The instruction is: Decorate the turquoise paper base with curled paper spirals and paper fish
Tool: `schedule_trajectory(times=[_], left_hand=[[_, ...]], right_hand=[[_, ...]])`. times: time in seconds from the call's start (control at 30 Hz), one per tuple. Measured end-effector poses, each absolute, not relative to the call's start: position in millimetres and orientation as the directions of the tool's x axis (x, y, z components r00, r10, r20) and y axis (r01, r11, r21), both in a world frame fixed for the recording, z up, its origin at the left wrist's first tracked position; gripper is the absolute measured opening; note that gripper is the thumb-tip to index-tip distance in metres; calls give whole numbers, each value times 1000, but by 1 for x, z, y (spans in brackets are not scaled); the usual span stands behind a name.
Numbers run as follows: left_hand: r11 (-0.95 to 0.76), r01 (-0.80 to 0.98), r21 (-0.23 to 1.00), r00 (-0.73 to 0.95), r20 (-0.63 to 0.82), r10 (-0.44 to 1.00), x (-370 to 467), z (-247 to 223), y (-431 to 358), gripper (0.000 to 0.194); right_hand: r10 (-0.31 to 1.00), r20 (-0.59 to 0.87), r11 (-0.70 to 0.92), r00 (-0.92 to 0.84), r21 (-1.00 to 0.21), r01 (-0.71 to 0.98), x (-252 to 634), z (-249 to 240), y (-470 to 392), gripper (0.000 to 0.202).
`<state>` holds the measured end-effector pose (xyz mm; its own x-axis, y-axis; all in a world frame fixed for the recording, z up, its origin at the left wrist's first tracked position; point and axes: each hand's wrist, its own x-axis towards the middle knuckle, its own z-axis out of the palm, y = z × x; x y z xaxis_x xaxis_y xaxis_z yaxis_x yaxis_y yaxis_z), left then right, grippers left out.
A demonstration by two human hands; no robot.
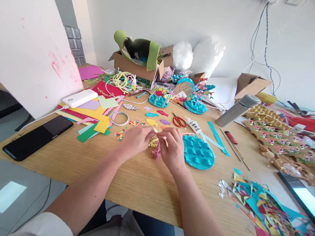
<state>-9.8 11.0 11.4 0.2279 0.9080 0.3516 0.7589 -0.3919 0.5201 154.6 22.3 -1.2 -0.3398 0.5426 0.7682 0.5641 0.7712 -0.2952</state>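
Observation:
My left hand (pixel 136 141) and my right hand (pixel 173 149) meet over the middle of the desk, fingers pinched together. Whatever small thing sits between the fingertips is too hidden to name. Just below them lie curled yellow paper strips (pixel 153 142) and a crinkled pink-purple strip (pixel 157 152). To the right of my right hand rests a round blue woven paper piece (pixel 199 153). Beyond my hands are fish-shaped paper cutouts, among them a yellow fish (pixel 151 122) and a red fish (pixel 162 113). Red-handled scissors (pixel 180 121) and a white glue tube (pixel 192 125) lie behind the woven piece.
Left are coloured paper sheets (pixel 100 125), a tape roll (pixel 120 119), a white power bank (pixel 80 98) and a black phone (pixel 37 137). A grey bottle (pixel 237 110) leans at right. Paper scraps (pixel 268 210) cover the front right; a cardboard box (pixel 134 66) stands behind.

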Motion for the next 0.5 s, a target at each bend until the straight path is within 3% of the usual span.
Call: schedule_trajectory(times=[0.1,0.2,0.27,0.33,0.5], left_hand=[[-316,603,732,172,268,948,-8,13,12,22],[2,142,990,195,-29,980,-12,15,16,20],[305,-152,940,351,-237,906,-16,15,19,22],[499,-290,816,508,-311,803,-21,14,21,21],[627,-364,689,622,-322,714,-28,11,24,14]], right_hand=[[494,779,809,-386,-249,533,156,-3,24,20],[426,767,846,-480,-150,511,159,-6,24,26],[401,743,852,-536,-88,516,160,-7,24,26],[391,727,843,-564,-38,536,161,-6,23,26],[370,730,822,-575,32,569,160,-5,20,29]])
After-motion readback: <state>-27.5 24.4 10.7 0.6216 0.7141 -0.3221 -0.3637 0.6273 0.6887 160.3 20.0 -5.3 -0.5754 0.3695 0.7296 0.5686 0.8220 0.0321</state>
